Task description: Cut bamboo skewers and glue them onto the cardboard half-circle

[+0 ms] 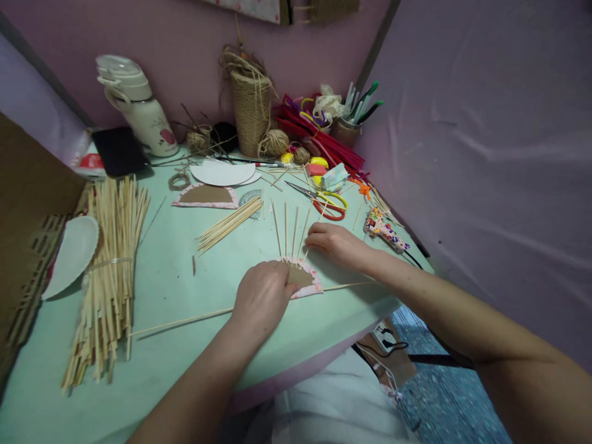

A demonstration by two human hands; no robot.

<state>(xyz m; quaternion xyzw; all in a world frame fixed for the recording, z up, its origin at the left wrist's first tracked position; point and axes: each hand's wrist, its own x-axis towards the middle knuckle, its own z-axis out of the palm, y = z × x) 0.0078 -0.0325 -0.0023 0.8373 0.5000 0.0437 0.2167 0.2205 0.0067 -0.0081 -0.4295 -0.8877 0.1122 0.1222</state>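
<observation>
A half-round cardboard piece with a pink patterned fabric edge lies near the table's front. Several thin wooden sticks fan out from its curved edge, pointing away from me. My left hand presses on the left part of the piece, its fingers curled and partly hidden. At the right end of the fan, my right hand has its fingers closed around a slanting wooden stick. A longer stick runs along the straight edge, passing under my left hand.
At left lies a tied stick bundle. Loose sticks, a second half-round piece and scissors lie beyond my hands. A patterned glue gun rests at right. A bottle and twine cone stand behind.
</observation>
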